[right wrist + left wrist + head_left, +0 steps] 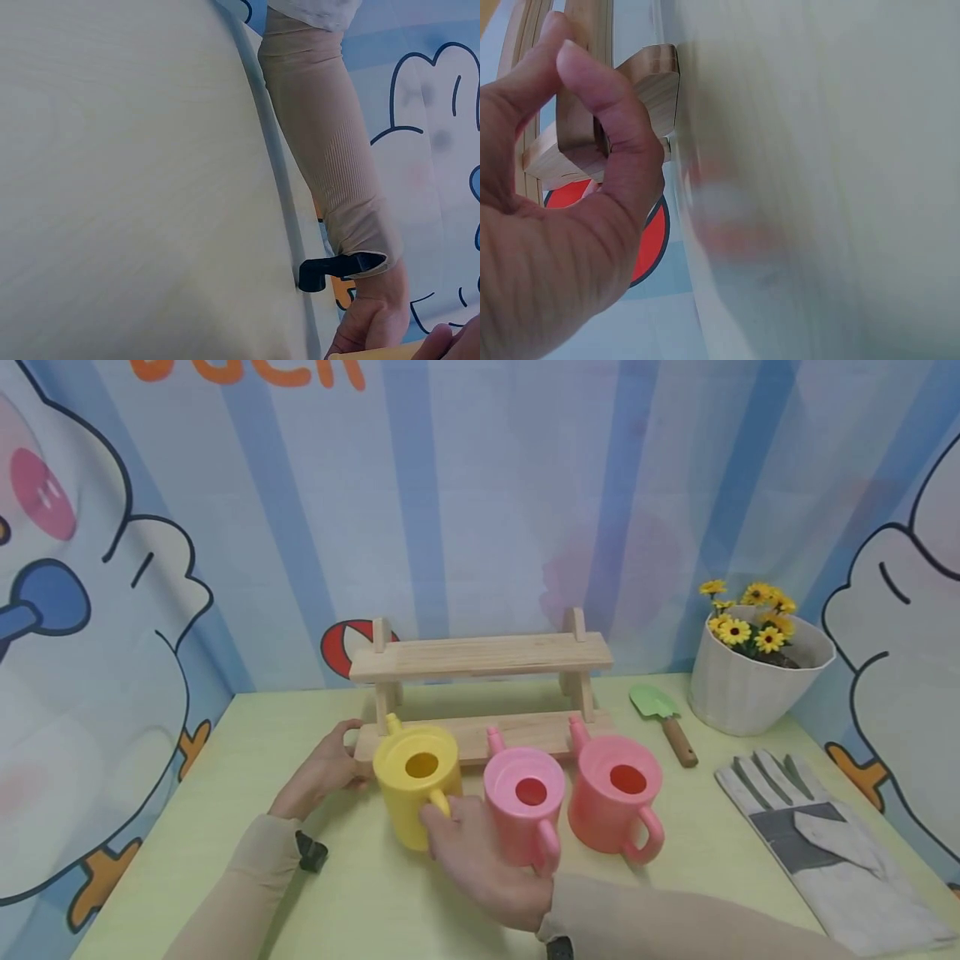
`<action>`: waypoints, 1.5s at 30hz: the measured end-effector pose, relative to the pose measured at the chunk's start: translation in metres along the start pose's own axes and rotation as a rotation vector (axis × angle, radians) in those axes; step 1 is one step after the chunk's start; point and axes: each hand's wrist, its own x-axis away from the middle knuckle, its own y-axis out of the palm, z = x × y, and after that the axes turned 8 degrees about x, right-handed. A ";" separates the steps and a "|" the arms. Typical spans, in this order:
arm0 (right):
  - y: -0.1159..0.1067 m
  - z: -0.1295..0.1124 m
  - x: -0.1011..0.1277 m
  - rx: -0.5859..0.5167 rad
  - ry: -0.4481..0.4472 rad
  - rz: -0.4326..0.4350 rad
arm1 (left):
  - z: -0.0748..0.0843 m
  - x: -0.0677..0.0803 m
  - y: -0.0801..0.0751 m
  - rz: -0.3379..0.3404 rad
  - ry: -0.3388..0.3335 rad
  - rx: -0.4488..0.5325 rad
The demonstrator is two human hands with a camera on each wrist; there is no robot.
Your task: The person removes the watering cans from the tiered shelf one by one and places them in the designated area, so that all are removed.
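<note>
My left hand (330, 768) grips the left end of the lower board of a two-tier wooden shelf (480, 656). Thumb and fingers curl round the board end (579, 131) in the left wrist view. With my right hand (483, 864) I hold the handle of a yellow watering can (405, 806). This can stands upright in front of the shelf's left side, spout toward the boards. A pink watering can (504, 831) sits just right of it, partly behind my right hand. Farther right is a coral-pink watering can (596, 814), its handle facing me.
Right of the shelf lie a small trowel (675, 735) with a green blade and a pair of grey-white gloves (847, 885). A white pot (738, 697) of yellow flowers stands at the back right corner. A printed cloth backdrop (495, 510) rises behind the table.
</note>
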 end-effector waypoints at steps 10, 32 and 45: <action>0.014 0.019 -0.005 -0.072 -0.033 0.020 | 0.000 0.000 -0.001 -0.008 0.006 -0.010; 0.024 0.027 0.004 -0.129 -0.058 0.059 | -0.001 0.000 0.001 0.029 0.010 -0.029; 0.028 0.030 0.009 -0.109 -0.007 0.033 | 0.003 0.000 0.000 0.034 -0.023 -0.063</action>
